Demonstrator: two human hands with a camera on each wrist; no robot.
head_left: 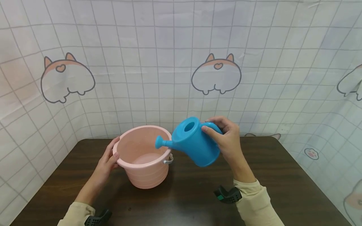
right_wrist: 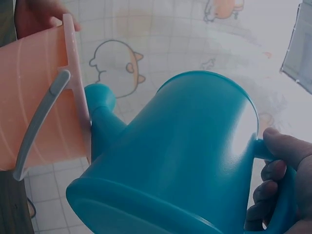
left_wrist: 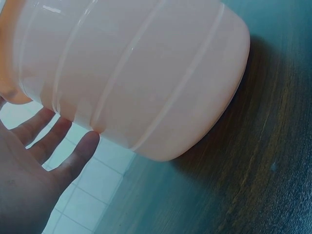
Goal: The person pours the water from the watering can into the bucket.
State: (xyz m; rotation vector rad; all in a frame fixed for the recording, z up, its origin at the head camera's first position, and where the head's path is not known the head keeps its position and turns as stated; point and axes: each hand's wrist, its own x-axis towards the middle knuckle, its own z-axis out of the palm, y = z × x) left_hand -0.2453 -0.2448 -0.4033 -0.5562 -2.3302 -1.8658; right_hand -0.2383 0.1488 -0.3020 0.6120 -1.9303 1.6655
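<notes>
At the far left, the left hand [head_left: 106, 160] has its thumb at the rim of a round, pale pink plastic bucket [head_left: 147, 175], its other fingers reaching along the outside; the left wrist view shows three fingertips against the ribbed wall, so the hold is a light one at the edge. The bucket sits over the dark wood-grain tabletop [head_left: 192, 201], its mouth facing up, and its thin grey bail [head_left: 168, 160] hangs down on the side away from that hand. Next comes the relation that matters most: the knobbed blue spout head [head_left: 159, 142] reaches past the bucket's right rim and lies over the mouth, though whether the spout touches the rim cannot be told. Behind it, the bright blue plastic watering can [head_left: 195, 150] is held up off the table, just right of the bucket, its body leaning so that the top tips left toward the mouth and the base swings out low to the right. At the right end, the right hand [head_left: 230, 141] is wrapped firmly round the looped blue handle [head_left: 212, 126], thumb on top and fingers curled beneath; the can lies leftward from this grip, spout farthest out, with the right hand much the nearer to it.
</notes>
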